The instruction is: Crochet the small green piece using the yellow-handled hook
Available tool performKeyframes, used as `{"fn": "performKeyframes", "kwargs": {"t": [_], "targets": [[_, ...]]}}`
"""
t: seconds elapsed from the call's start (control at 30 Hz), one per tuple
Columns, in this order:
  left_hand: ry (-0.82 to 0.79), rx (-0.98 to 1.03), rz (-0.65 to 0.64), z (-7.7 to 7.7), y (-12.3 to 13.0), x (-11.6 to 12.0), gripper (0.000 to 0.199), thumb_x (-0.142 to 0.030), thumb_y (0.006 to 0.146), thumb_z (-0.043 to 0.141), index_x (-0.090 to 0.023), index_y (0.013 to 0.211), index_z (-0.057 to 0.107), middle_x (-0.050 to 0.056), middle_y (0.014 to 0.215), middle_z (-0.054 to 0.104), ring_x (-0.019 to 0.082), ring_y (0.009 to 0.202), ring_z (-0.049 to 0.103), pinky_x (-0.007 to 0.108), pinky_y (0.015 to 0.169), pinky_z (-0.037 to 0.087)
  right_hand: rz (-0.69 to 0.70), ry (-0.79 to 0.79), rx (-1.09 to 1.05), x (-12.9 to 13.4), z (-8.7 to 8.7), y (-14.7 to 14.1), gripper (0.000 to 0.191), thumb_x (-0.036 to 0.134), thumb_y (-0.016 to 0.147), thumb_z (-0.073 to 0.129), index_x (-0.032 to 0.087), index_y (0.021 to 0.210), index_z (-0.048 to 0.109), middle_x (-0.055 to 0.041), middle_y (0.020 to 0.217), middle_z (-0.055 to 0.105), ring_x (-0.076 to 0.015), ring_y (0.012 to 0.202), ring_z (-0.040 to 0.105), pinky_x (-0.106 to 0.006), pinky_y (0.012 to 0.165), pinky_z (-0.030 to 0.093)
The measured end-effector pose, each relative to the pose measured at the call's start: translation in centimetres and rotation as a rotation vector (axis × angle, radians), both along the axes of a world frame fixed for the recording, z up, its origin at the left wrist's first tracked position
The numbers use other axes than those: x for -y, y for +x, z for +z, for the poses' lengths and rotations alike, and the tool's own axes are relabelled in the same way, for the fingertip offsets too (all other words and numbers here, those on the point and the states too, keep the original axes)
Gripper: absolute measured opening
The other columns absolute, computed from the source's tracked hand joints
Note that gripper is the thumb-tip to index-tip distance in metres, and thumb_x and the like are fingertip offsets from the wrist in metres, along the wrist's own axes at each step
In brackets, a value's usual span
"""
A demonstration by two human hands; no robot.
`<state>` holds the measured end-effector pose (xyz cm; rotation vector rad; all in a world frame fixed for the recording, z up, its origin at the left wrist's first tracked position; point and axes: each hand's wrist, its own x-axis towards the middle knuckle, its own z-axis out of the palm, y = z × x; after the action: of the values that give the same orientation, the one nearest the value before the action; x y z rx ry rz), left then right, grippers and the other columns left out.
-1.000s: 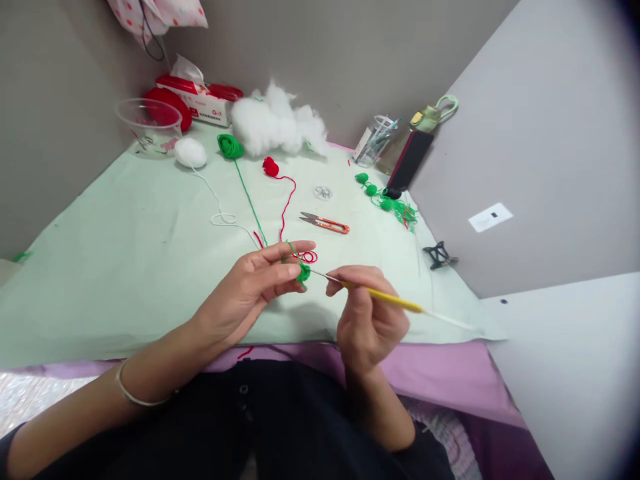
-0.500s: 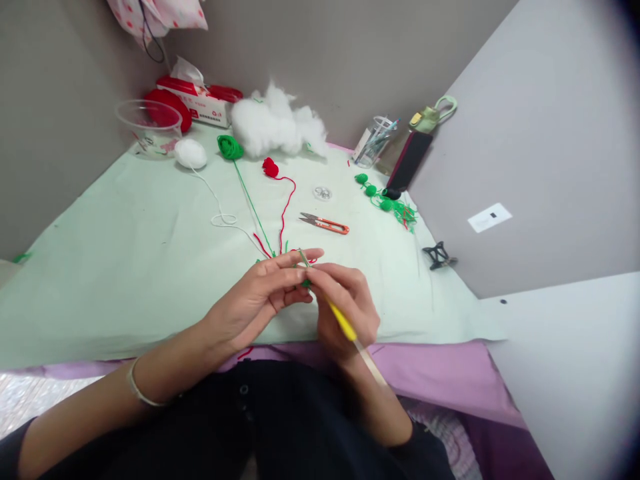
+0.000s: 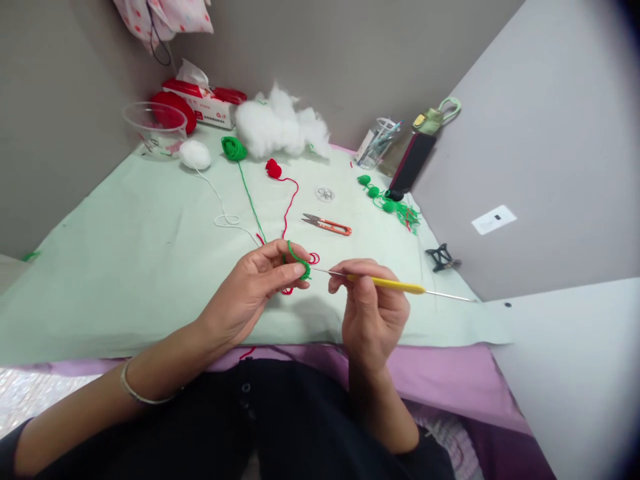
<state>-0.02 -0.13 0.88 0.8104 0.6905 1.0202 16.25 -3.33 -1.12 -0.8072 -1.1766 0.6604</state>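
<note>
Between the thumb and fingers of my left hand [image 3: 260,283] is a small green crochet piece [image 3: 305,270], with green yarn looped over the index finger. My right hand [image 3: 375,310] is closed around the yellow handle of a crochet hook [image 3: 390,284]. The hook's thin metal tip points left and reaches the green piece; whether it sits in a stitch I cannot tell. Red yarn [image 3: 314,259] curls just behind and below the piece. Strands run back to a green yarn ball [image 3: 233,149], a red yarn ball [image 3: 273,169] and a white yarn ball [image 3: 195,155].
Orange-handled thread snips [image 3: 327,225] and a small clear dish [image 3: 325,194] lie beyond my hands. White stuffing [image 3: 280,125], a tissue box [image 3: 213,110] and a clear plastic tub [image 3: 159,137] stand at the back. Green crocheted pieces [image 3: 373,192] and a phone [image 3: 413,163] are at right.
My right hand has moved right, away from my left, and the hook has swung from steep to nearly level. The green piece now shows more at my left fingertips.
</note>
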Motion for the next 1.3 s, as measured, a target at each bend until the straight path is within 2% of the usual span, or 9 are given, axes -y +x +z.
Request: {"fn": "performKeyframes", "kwargs": {"t": [0.3,0.63,0.9,1.3], "targets": [[0.021,-0.017,-0.001,0.05,-0.05,-0.02,0.007,-0.024,0.085,0.084,-0.022,0.087,0.077,-0.003,0.091,0.070,0.009,0.076,0.066,0.021,0.074,0.050,-0.004,0.013,0.032,0.00,0.19,-0.04,0.017,0.026,0.102,0.062,0.027,0.103,0.079,-0.0021,0.090,0.074,-0.0145,0.072,0.067,-0.033,0.064,0.054],[0.079,-0.012,-0.006,-0.05,0.03,0.00,0.007,-0.023,0.086,0.083,-0.021,0.087,0.076,-0.003,0.092,0.068,0.010,0.079,0.065,0.021,0.076,0.055,-0.001,0.034,0.017,-0.10,0.01,-0.12,0.017,0.023,0.102,0.062,0.026,0.105,0.079,-0.0013,0.091,0.074,-0.0127,0.073,0.068,-0.032,0.065,0.054],[0.177,-0.068,0.004,-0.45,-0.06,0.11,0.009,-0.028,0.089,0.082,-0.022,0.090,0.075,-0.003,0.085,0.066,0.010,0.079,0.065,0.022,0.078,0.057,-0.097,0.118,0.132,0.03,0.20,-0.34,0.019,0.021,0.103,0.060,0.025,0.105,0.079,-0.0024,0.091,0.074,-0.0134,0.072,0.067,-0.032,0.062,0.055],[0.220,-0.132,0.009,-0.71,-0.36,0.23,0.009,-0.031,0.092,0.080,-0.024,0.092,0.076,-0.004,0.087,0.068,0.009,0.080,0.066,0.020,0.079,0.055,-0.118,0.145,0.229,0.20,0.37,-0.09,0.021,0.017,0.103,0.057,0.024,0.106,0.078,-0.0029,0.090,0.074,-0.0147,0.074,0.067,-0.032,0.064,0.056]]}}
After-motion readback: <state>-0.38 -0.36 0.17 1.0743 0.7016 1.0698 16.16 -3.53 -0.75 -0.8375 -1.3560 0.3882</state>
